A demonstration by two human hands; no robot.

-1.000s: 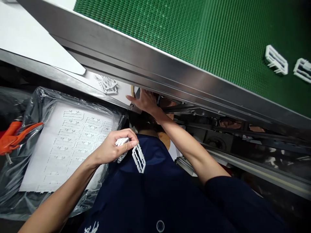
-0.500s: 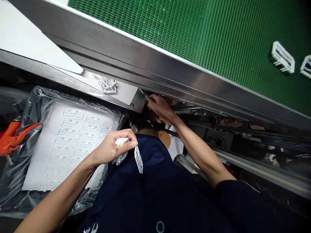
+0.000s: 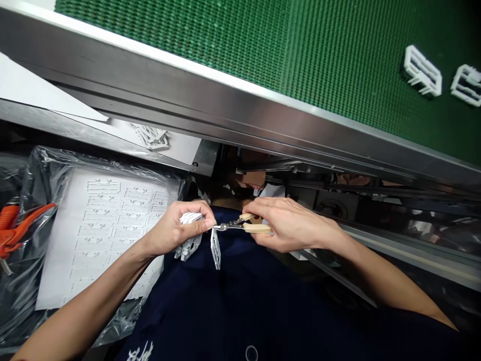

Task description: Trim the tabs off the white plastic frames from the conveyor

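Note:
My left hand (image 3: 175, 230) is shut on a bunch of white plastic moulded parts (image 3: 190, 243), and a flat white lattice-shaped piece (image 3: 215, 248) hangs down from the bunch. My right hand (image 3: 289, 223) grips small metal-nosed nippers (image 3: 242, 226) with pale wooden handles. Their tips touch or nearly touch the top of the hanging piece, close to my left fingers. Below both hands is my dark navy shirt (image 3: 225, 311).
A green textured conveyor belt (image 3: 225, 45) with a steel side rail (image 3: 188, 82) runs above, carrying white plastic frames (image 3: 422, 71). At left, a white sheet with part-shaped outlines (image 3: 75, 260) lies on clear plastic film, beside orange-handled cutters (image 3: 11, 233) and a small pile of white parts (image 3: 151, 136).
My right hand has come back from under the rail with the nippers and now sits beside my left hand. The view has shifted, and my left hand stays shut on the parts.

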